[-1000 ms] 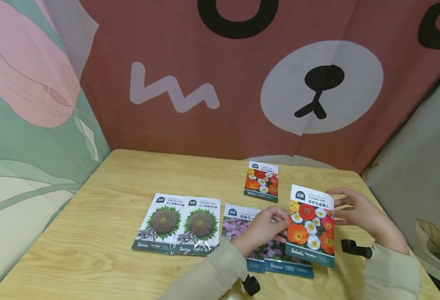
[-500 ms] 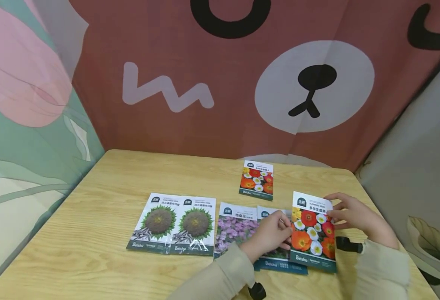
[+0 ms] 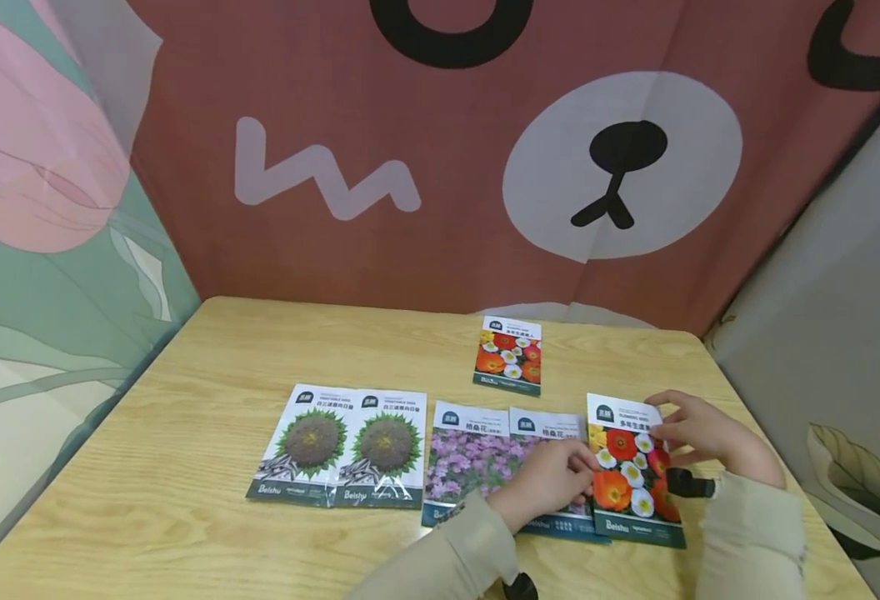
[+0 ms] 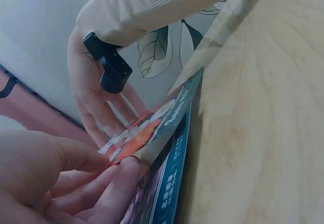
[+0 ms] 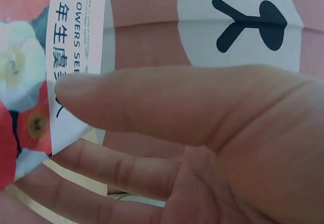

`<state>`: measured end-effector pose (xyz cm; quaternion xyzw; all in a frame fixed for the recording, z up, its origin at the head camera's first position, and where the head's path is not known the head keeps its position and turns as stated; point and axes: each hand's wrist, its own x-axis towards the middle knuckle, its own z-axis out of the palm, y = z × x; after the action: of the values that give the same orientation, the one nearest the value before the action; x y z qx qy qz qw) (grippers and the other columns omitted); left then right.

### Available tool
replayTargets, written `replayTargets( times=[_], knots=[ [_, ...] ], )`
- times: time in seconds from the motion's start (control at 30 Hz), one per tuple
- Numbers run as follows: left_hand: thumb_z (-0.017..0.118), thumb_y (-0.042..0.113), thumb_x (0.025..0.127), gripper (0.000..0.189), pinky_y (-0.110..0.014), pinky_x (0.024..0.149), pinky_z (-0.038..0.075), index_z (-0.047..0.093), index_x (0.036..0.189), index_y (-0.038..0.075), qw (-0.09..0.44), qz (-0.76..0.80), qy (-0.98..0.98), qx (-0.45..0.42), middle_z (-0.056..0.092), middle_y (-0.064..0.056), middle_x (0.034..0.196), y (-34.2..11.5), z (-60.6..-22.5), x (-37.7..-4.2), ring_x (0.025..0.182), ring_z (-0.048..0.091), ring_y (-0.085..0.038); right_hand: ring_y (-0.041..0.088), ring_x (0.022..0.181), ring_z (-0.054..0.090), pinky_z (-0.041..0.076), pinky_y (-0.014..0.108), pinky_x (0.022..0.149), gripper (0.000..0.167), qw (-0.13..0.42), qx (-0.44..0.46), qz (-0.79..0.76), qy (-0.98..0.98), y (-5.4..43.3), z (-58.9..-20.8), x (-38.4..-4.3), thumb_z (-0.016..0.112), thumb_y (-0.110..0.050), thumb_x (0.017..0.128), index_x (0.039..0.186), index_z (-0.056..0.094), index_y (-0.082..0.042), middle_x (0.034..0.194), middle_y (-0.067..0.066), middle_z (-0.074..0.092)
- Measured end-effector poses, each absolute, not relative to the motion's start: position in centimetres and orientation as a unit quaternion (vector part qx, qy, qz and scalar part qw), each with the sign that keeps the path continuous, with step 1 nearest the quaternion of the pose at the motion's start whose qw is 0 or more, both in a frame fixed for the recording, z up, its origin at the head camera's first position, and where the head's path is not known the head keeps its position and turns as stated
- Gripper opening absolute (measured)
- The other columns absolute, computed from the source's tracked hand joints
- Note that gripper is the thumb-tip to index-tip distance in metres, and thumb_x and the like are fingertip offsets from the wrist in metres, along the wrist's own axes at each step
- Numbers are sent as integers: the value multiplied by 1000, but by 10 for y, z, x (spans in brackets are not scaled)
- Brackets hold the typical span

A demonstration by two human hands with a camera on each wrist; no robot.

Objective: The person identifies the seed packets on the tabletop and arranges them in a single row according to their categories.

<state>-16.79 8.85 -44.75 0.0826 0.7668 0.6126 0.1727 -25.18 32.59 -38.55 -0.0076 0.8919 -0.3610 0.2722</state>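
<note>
A seed packet with red, orange and white poppies (image 3: 631, 475) is between my hands at the right, slightly tilted over the right end of a purple-flower seed packet (image 3: 548, 425). My right hand (image 3: 702, 429) pinches its upper right edge; in the right wrist view the thumb (image 5: 126, 97) lies on the printed front with fingers behind. My left hand (image 3: 548, 483) pinches the left edge, as the left wrist view shows at the fingertips (image 4: 129, 166). It covers part of the purple-flower packet. A second purple-flower packet (image 3: 466, 458) lies to its left.
Two sunflower seed packets (image 3: 308, 446) lie side by side at the left on the wooden table (image 3: 185, 450). Another poppy packet (image 3: 509, 354) lies near the back edge. A printed bear curtain (image 3: 335, 258) hangs behind the table.
The held poppy packet has come down toward the table, at the right of the purple-flower packets. Both hands moved with it. The view has shifted slightly right.
</note>
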Motion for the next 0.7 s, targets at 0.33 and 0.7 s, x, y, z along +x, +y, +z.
replayTargets(
  times=[0.33, 0.7],
  knots=[
    [64, 6, 96, 15, -21, 55, 52, 72, 108, 9, 183, 584, 784, 106, 64, 7, 75, 88, -450, -166, 59, 60, -7, 27, 88, 61, 62, 43, 75, 60, 279, 6, -345, 896, 326, -400, -257, 65, -15, 98, 142, 33, 9, 108, 25, 60],
    [62, 6, 97, 28, -18, 61, 53, 70, 123, 2, 177, 569, 791, 140, 67, 6, 84, 84, -457, -166, 63, 62, -4, 26, 87, 60, 59, 37, 70, 58, 287, 3, -352, 891, 322, -409, -261, 63, 1, 95, 143, 31, 8, 112, 28, 55]
  ],
)
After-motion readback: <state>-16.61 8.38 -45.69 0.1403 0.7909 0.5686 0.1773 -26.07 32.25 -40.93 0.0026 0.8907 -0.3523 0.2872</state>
